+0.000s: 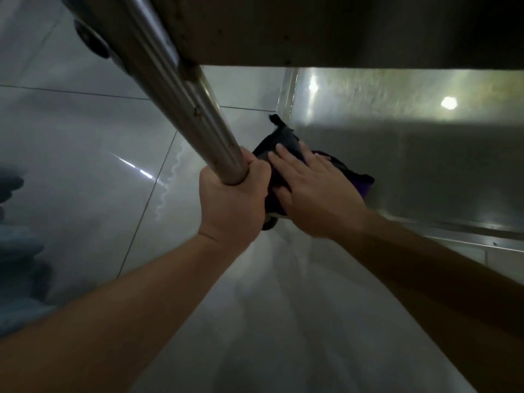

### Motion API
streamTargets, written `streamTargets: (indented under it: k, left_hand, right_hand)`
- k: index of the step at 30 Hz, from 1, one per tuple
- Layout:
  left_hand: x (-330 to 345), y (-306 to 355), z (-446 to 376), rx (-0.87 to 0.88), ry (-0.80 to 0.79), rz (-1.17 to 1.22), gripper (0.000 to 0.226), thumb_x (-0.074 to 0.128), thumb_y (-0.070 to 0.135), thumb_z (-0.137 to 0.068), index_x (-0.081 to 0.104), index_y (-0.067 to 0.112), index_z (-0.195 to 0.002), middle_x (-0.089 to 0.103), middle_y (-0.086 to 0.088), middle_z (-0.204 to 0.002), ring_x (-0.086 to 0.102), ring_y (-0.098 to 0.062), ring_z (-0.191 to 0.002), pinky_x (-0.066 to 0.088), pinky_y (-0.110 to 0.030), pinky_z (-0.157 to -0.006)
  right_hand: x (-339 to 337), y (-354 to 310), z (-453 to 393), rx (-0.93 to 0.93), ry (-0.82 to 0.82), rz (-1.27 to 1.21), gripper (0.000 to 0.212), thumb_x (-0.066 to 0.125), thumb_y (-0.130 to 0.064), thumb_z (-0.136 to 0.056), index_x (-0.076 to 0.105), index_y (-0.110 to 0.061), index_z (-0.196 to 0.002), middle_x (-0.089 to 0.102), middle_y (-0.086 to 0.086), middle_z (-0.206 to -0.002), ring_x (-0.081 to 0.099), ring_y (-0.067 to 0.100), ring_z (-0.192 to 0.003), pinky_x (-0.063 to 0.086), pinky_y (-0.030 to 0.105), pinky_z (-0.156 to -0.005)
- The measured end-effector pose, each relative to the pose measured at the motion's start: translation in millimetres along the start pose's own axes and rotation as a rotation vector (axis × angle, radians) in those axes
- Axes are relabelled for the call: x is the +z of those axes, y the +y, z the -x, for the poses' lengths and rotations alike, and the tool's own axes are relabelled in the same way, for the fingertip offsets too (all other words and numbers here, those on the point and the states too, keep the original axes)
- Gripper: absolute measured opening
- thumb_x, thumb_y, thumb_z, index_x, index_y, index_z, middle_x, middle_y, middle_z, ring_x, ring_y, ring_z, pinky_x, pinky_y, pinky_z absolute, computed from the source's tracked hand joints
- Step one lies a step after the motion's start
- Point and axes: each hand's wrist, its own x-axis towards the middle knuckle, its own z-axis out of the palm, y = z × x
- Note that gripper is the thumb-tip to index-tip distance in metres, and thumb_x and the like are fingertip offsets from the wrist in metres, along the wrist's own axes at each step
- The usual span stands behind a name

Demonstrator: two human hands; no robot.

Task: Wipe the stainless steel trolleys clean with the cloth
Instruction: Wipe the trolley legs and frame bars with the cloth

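I look down past a stainless steel trolley. Its round upright post (181, 89) runs from the top left down to the middle, and my left hand (232, 199) is wrapped around the post's lower part. The lower shelf (411, 171) spreads out to the right, shiny and lit by reflections. My right hand (314, 188) lies flat, fingers together, pressing a dark purple cloth (283, 143) against the shelf's near left corner. Part of the cloth is hidden under my palm. A dark caster wheel (269, 224) peeks out below the cloth.
The upper shelf's underside (340, 29) covers the top of the view. Glossy grey floor tiles (85, 151) lie to the left and below. A blurred blue shape (17, 236) sits at the left edge. The shelf's raised front rim (467, 236) runs along the right.
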Motion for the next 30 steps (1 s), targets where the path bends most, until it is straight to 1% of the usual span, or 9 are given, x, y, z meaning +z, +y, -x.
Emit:
streamTargets:
  k: [3,5,8,10,14,17,20,25,30]
  left_hand:
    - [1,1,0,0.018,0.040,-0.062,0.015,0.057,0.007,-0.077,0.047,0.002,-0.066,0.041,-0.017,-0.054,0.045,-0.021,-0.050,0.042,-0.025,-0.048]
    - [1,1,1,0.027,0.045,-0.081,0.016,0.056,0.009,-0.077,0.047,0.002,-0.066,0.039,-0.021,-0.056,0.043,-0.022,-0.050,0.041,-0.026,-0.047]
    - [3,0,1,0.024,0.063,-0.060,0.017,0.056,0.008,-0.075,0.045,0.010,-0.063,0.040,-0.010,-0.053,0.043,-0.020,-0.050,0.041,-0.027,-0.047]
    - [4,-2,0,0.028,0.067,-0.042,0.017,0.055,0.007,-0.075,0.045,0.011,-0.063,0.042,-0.006,-0.052,0.043,-0.019,-0.050,0.042,-0.027,-0.048]
    - [5,-3,-1,0.019,0.086,-0.013,0.015,0.056,0.006,-0.076,0.046,0.012,-0.065,0.045,0.002,-0.049,0.044,-0.015,-0.047,0.042,-0.027,-0.048]
    - [6,-3,0,0.014,0.100,0.007,0.017,0.056,0.006,-0.077,0.047,0.014,-0.066,0.047,0.004,-0.050,0.046,-0.015,-0.048,0.042,-0.028,-0.050]
    - [4,-3,-2,0.029,0.084,-0.024,0.016,0.058,0.008,-0.078,0.051,0.017,-0.066,0.052,0.005,-0.051,0.051,-0.015,-0.050,0.049,-0.029,-0.055]
    - [2,0,-4,0.012,0.088,-0.080,0.013,0.060,0.017,-0.073,0.053,0.021,-0.063,0.053,0.002,-0.052,0.053,-0.017,-0.053,0.050,-0.032,-0.057]
    - [3,3,0,-0.020,0.149,-0.146,0.008,0.059,0.018,-0.075,0.053,0.018,-0.069,0.057,0.004,-0.053,0.059,-0.019,-0.059,0.053,-0.031,-0.062]
  right_hand:
    - [-3,36,41,0.174,0.098,0.041,0.063,0.026,-0.046,-0.106,0.026,-0.024,-0.165,0.019,0.000,-0.173,0.011,0.031,-0.159,0.015,0.044,-0.126]
    - [-9,77,79,0.343,0.113,0.115,0.069,0.020,-0.046,-0.101,0.034,-0.016,-0.161,0.023,0.006,-0.172,0.019,0.038,-0.157,0.024,0.051,-0.123]
    - [-18,116,121,0.682,0.134,0.016,0.075,0.012,-0.058,-0.097,0.016,-0.026,-0.165,0.010,-0.006,-0.174,0.006,0.029,-0.160,0.016,0.051,-0.127]
    - [-17,114,123,0.750,0.162,-0.017,0.075,0.012,-0.060,-0.099,0.008,-0.026,-0.166,0.006,-0.007,-0.174,0.002,0.029,-0.161,0.012,0.051,-0.127]
    - [-12,69,83,0.623,0.135,0.014,0.073,0.022,-0.052,-0.102,0.016,-0.018,-0.166,0.012,0.002,-0.174,0.008,0.040,-0.158,0.018,0.053,-0.125]
    - [-1,19,37,0.306,0.103,-0.004,0.067,0.032,-0.045,-0.105,0.022,-0.019,-0.165,0.017,0.002,-0.173,0.009,0.038,-0.158,0.017,0.051,-0.126]
    - [4,-17,3,0.066,0.033,-0.025,0.063,0.025,-0.043,-0.108,0.010,-0.025,-0.167,0.007,-0.004,-0.175,-0.001,0.030,-0.161,0.007,0.048,-0.129]
    - [0,4,19,0.072,0.073,-0.029,0.063,0.027,-0.047,-0.106,0.019,-0.027,-0.166,0.015,-0.006,-0.173,0.006,0.025,-0.161,0.009,0.044,-0.129]
    - [-19,115,104,0.246,0.116,0.045,0.073,0.023,-0.056,-0.096,0.029,-0.027,-0.163,0.023,-0.003,-0.172,0.018,0.029,-0.158,0.022,0.049,-0.126]
